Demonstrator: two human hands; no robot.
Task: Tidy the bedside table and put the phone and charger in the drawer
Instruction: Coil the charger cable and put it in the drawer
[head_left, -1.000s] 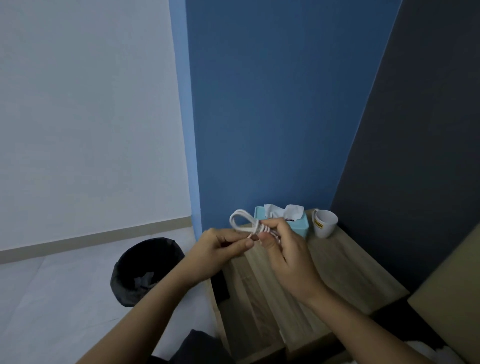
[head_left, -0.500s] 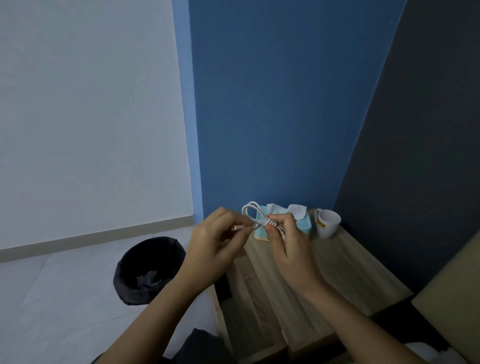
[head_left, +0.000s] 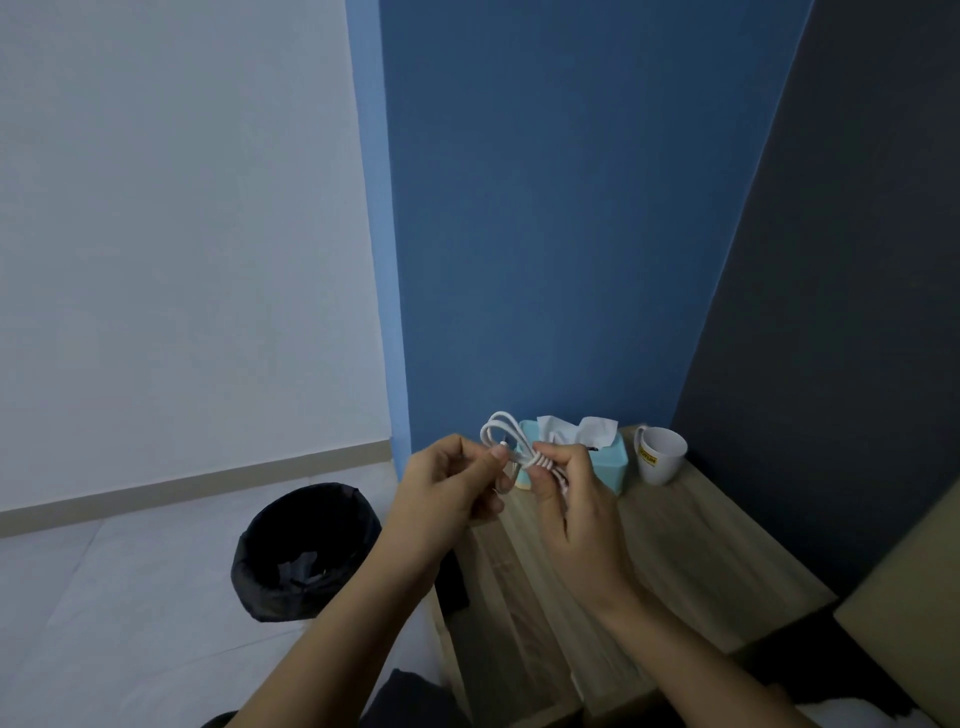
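Right hand (head_left: 563, 499) pinching coiled white charger cable (head_left: 511, 441), left hand (head_left: 451, 488) pinching loose end; tuck end through tight above wooden bench (head_left: 701, 545) back-left corner, avoid unravelling

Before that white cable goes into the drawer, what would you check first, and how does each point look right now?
1. Charger cable coiled and wrapped: ok, loops bundled with turns round the middle.
2. Grip: ok, right hand holds the bundle and left hand pinches the loose end.
3. Loose end tucked in: not ok, it sits between the left fingertips.
4. Drawer open: cannot tell, the arms hide the front of the bedside table.
5. Phone located: cannot tell, none clearly in view.
6. Tabletop things clear of the hands: ok, tissue box and white mug stand behind them.
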